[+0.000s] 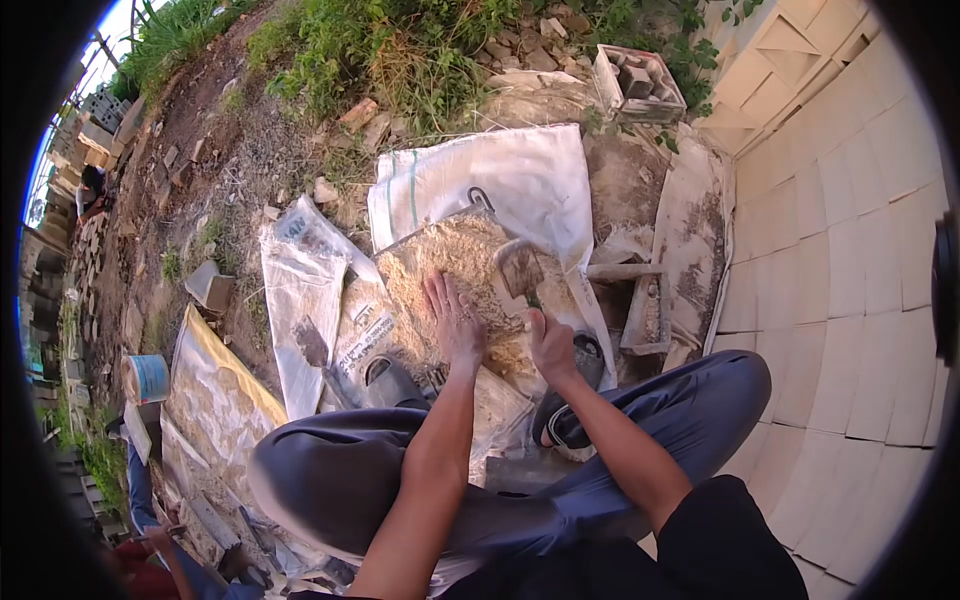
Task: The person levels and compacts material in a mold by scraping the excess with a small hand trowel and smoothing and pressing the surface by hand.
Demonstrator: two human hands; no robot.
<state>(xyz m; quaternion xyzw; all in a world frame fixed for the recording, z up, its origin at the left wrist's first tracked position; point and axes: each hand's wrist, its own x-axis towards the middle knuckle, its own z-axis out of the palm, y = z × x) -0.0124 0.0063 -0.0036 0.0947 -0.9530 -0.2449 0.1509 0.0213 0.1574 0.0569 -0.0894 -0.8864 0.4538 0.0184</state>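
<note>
My left hand (456, 322) lies spread on a mound of pale, crumbly material (425, 262), its fingers partly coated with it. In my right hand (550, 345) is the handle of a small trowel (519, 270), whose flat blade rests over the right side of the mound. The mound sits between my feet on a board or mould with a dark edge. Behind it a bent metal hook (481, 197) sticks up. A white woven sack (520, 170) spreads out beyond the mound, and I cannot see what lies beneath the material.
A wooden box (650, 335) stands right of my right foot. Farther back is a box mould (640, 85). Pale stacked tiles (850, 250) fill the right side. At left are a bucket (148, 379), a concrete piece (210, 287) and another person's arm (172, 560).
</note>
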